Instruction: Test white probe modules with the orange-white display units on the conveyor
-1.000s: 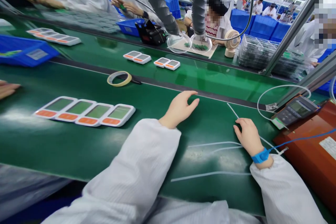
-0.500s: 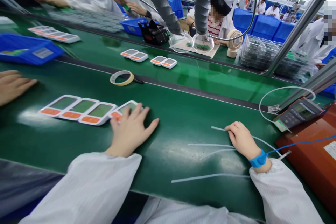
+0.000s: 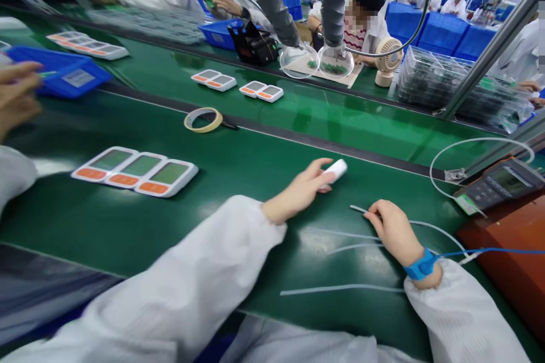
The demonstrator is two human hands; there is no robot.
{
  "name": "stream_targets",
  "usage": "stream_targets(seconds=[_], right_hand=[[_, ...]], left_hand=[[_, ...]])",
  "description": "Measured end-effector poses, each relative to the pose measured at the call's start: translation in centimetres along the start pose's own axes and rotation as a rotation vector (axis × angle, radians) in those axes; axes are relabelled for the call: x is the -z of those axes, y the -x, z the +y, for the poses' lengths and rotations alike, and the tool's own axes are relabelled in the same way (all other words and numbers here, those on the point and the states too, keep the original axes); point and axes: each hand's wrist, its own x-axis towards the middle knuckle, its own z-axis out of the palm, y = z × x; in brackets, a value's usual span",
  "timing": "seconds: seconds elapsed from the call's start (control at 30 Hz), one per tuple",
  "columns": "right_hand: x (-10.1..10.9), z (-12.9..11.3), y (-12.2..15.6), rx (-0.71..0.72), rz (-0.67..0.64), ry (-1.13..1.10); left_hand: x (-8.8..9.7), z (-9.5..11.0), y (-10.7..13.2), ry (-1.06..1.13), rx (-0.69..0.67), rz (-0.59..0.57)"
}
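My left hand (image 3: pixel 300 191) grips a white display unit (image 3: pixel 335 171) edge-on, just above the green belt (image 3: pixel 264 170) at mid-frame. Three more white units with green screens and orange bars (image 3: pixel 135 170) lie in a row on the belt to its left. My right hand (image 3: pixel 394 228), with a blue wrist strap (image 3: pixel 419 265), rests on the belt with its fingers pinched on a thin white cable (image 3: pixel 361 211). More white cable ties (image 3: pixel 340 289) lie near that hand.
A tape roll (image 3: pixel 203 119) lies on the belt's far edge. A meter (image 3: pixel 500 182) on a red-brown box (image 3: pixel 511 261) stands at right. Another person's hand (image 3: pixel 15 96) is at far left near a blue bin (image 3: pixel 63 71). Co-workers sit across a second belt with more units (image 3: pixel 236 85).
My left hand took the rightmost unit from the row of units and carried it right to the belt's middle. The neighbour's hand rose from the belt. My right hand stayed on the cable.
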Motion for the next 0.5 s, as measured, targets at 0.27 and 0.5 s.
stream_targets(seconds=[0.27, 0.5], right_hand=[[3.3, 0.6, 0.6, -0.006, 0.365, -0.03], [3.3, -0.7, 0.9, 0.06, 0.382, -0.06]], left_hand=[[-11.1, -0.8, 0.1, 0.876, 0.084, -0.545], [-10.1, -0.5, 1.0, 0.903, 0.024, -0.502]])
